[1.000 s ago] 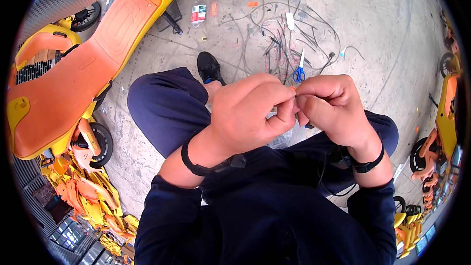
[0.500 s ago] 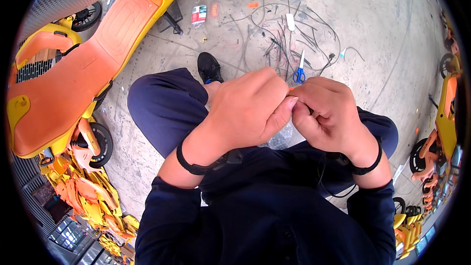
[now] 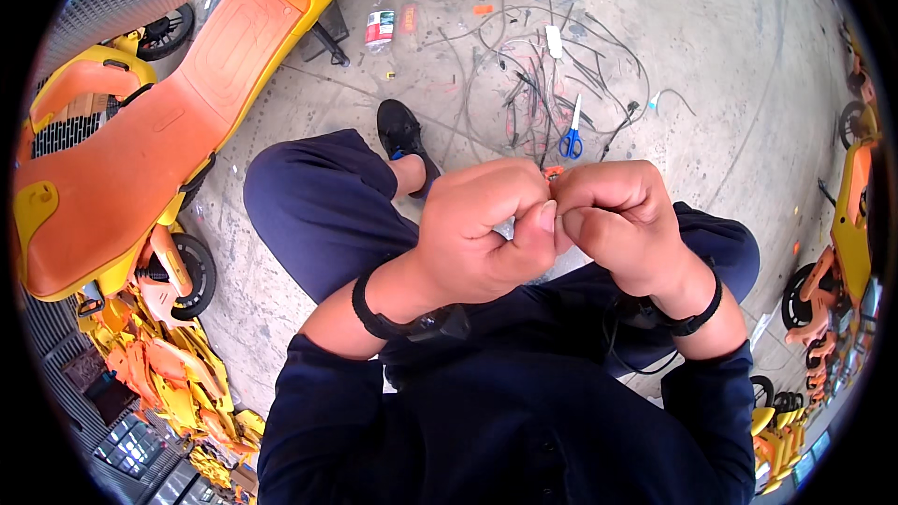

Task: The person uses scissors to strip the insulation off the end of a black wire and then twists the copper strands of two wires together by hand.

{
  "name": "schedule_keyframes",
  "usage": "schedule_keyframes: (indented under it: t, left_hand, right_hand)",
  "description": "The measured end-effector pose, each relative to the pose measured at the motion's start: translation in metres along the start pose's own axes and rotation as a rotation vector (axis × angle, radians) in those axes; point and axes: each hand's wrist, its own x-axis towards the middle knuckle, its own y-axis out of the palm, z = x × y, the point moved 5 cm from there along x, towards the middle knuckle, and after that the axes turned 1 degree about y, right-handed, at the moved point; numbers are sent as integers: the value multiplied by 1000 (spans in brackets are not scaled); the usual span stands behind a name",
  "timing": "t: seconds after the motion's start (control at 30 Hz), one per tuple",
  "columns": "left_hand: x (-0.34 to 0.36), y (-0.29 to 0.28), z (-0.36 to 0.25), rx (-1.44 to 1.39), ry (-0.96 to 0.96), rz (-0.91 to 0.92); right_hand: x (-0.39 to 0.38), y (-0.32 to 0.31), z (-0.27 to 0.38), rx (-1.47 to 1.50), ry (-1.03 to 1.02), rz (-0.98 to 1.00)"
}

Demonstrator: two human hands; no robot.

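Observation:
Both my hands are raised in front of my lap, fingertips meeting. My left hand [image 3: 486, 229] is closed, thumb pressed on the curled index finger. Against it, my right hand [image 3: 622, 224] is closed in the same kind of pinch. A small orange piece [image 3: 554, 171] shows just beyond the knuckles, between the two hands. Whatever the fingertips grip is hidden by the fingers. Past the hands, scissors [image 3: 572, 142] with blue handles lie on the floor, beside a loose heap of dark cables [image 3: 533, 98].
A plastic bottle [image 3: 379, 30] with a red and white label lies on the concrete, as does a small white piece [image 3: 553, 41] among the cables. An orange and yellow vehicle body [image 3: 178, 122] stands close on my left. Yellow and orange parts [image 3: 173, 379] are piled behind it.
Both hands have tilted and moved slightly down, so their thumbs now face up more. More of the small orange piece shows between them.

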Motion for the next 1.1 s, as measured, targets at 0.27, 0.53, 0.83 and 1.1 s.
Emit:
schedule_keyframes:
  t: [0.27, 0.53, 0.83, 1.1]
  left_hand:
    - [-8, 4, 2, -359, -219, -100]
    - [-9, 4, 2, -599, -267, -100]
    - [0, -11, -1, -160, -50, -46]
    - [6, -3, -13, 165, 162, 148]
  right_hand:
    - [1, 5, -5, 277, -7, 39]
    - [2, 5, -4, 300, -76, 71]
    - [7, -2, 7, 162, -7, 151]
    - [7, -4, -2, 59, 266, 251]
